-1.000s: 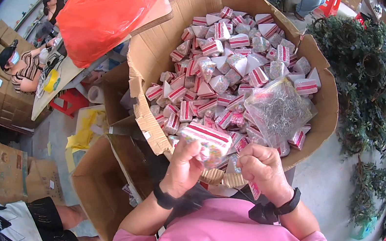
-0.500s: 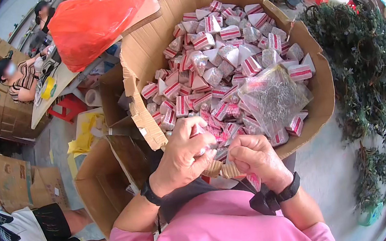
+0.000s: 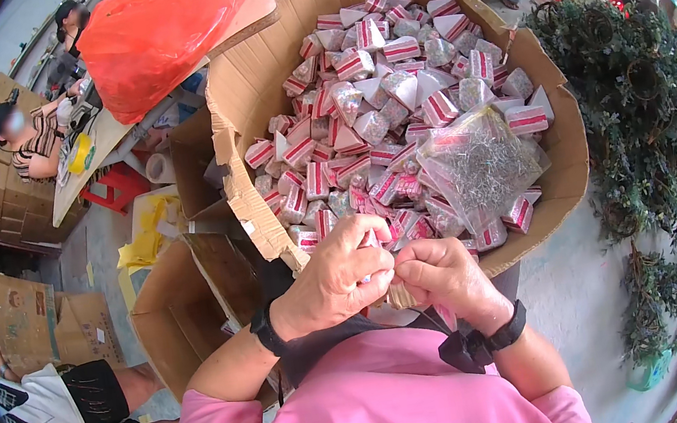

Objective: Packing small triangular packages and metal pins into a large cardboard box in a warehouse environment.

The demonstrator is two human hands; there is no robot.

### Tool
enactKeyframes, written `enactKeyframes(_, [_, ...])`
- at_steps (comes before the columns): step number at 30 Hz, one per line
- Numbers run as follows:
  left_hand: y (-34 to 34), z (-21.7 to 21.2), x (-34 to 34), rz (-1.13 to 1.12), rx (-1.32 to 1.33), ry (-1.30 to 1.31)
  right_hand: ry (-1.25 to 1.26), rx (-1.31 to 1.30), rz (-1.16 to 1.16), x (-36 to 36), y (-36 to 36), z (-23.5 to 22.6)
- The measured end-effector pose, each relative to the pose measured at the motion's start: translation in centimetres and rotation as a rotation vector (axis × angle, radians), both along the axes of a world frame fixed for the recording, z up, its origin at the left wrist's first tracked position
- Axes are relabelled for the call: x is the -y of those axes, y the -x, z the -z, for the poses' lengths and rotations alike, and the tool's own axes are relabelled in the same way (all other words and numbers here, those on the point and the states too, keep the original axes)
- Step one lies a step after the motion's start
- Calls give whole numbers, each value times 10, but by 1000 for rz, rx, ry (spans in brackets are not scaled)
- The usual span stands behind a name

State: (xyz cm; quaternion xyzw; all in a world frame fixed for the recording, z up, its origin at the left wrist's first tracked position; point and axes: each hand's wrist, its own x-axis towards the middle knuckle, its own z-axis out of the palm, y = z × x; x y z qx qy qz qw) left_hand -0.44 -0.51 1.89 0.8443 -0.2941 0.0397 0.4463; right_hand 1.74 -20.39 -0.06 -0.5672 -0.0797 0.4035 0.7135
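Note:
My left hand (image 3: 332, 276) is closed around a small pink and white cake-slice ornament (image 3: 369, 240), mostly hidden by its fingers. Beside it, nearly touching, my right hand (image 3: 449, 278) pinches something too small to make out; a bit of pink material (image 3: 446, 314) shows below that hand. Both are over the near rim of a large cardboard box (image 3: 560, 172). Inside lies a heap of wedge-shaped cake-slice ornaments (image 3: 398, 92) with red and white stripes and glittery sides. On the heap's right side rests a clear plastic bag (image 3: 480, 170) of thin metal pieces.
An open carton (image 3: 166, 309) stands left of the box. Beyond it are a table (image 3: 109, 148) with a red plastic bag (image 3: 159, 42) and a red stool (image 3: 119, 189). Dark green garlands (image 3: 621, 128) fill the right. Other people sit or stand at the left and back.
My hands have come closer together, the left shifting right and slightly down. The pink material below my right hand shows less now. The heap and the clear bag look the same.

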Motion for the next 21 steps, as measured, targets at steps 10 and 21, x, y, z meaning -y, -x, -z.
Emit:
enactKeyframes(10, [5,19,-4,-113,-406,241,468,1502,162,-11,16,22])
enactKeyframes(21, [14,37,-4,-387,-917,807,274,1018,262,-7,14,12])
